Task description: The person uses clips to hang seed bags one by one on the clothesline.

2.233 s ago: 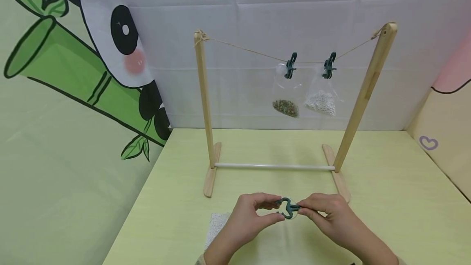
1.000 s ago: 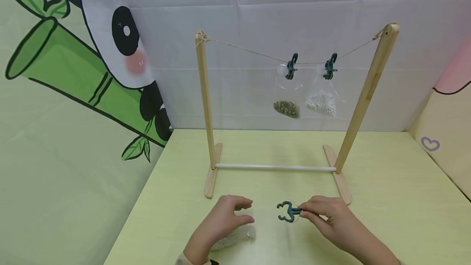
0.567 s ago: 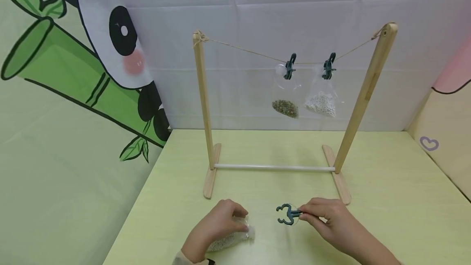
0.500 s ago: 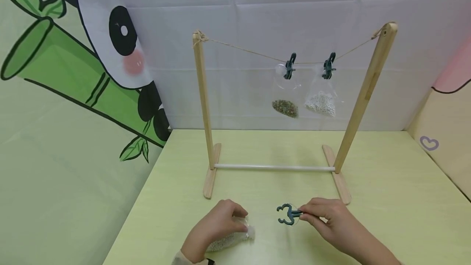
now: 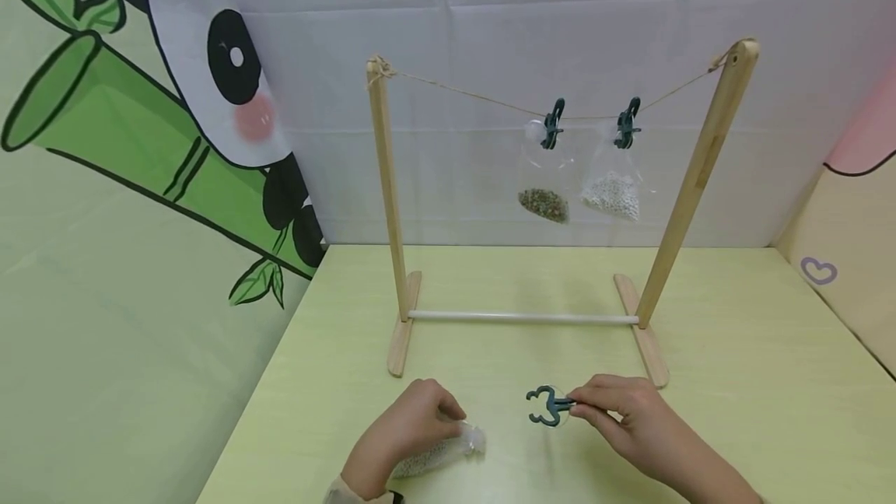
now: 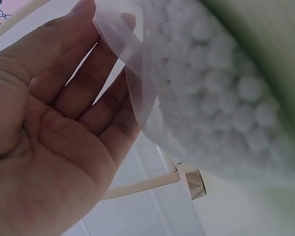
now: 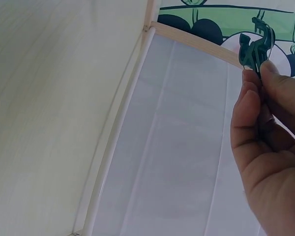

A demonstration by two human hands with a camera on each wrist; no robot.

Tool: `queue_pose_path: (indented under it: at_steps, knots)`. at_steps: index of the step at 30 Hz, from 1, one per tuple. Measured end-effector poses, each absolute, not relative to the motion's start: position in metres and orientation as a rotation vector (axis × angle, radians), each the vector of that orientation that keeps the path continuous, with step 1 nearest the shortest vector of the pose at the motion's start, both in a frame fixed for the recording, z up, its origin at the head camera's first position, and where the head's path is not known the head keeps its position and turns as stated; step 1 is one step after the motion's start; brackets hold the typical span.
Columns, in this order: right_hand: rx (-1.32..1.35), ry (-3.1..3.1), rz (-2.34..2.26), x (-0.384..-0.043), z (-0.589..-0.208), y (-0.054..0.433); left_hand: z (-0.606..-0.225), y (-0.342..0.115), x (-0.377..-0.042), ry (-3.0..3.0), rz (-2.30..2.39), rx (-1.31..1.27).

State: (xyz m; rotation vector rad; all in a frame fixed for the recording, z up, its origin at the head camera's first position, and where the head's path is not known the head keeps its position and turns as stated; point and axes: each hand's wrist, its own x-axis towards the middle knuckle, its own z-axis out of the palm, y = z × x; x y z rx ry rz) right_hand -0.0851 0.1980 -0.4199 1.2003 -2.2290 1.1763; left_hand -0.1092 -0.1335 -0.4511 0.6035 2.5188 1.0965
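A clear plastic bag of small white beads (image 5: pixel 428 459) lies on the table at the front. My left hand (image 5: pixel 413 430) pinches its top between thumb and fingers; in the left wrist view the bag (image 6: pixel 216 93) bulges large beside the palm. Off to the right, my right hand (image 5: pixel 623 411) pinches a dark green clip (image 5: pixel 550 406) by its handle end, the clip's jaws spread and pointing left. The right wrist view shows this clip (image 7: pixel 256 46) above the fingertips.
Behind the hands stands a wooden frame (image 5: pixel 388 193) with a string (image 5: pixel 469 94) across its top and a white rod (image 5: pixel 521 316) below. Two green clips hang bags there, one of brownish-green bits (image 5: pixel 544 205), one of white beads (image 5: pixel 611 194). A white cloth backs the table.
My left hand has let go of the clip, moved left and down, and taken hold of the bead bag's top. The right hand keeps the clip in nearly the same place.
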Motion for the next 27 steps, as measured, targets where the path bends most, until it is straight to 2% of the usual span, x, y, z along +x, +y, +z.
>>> queue_pose_path:
  at_steps: [17, 27]
  knots:
    - [1.205, -2.212, 1.114, -0.100, -0.402, 0.196, -0.449, -0.131, -0.119, 2.532, 1.265, 0.706]
    - [1.222, -2.155, 1.060, -0.117, -0.375, 0.195, -0.441, -0.121, -0.123, 2.549, 1.656, 0.585]
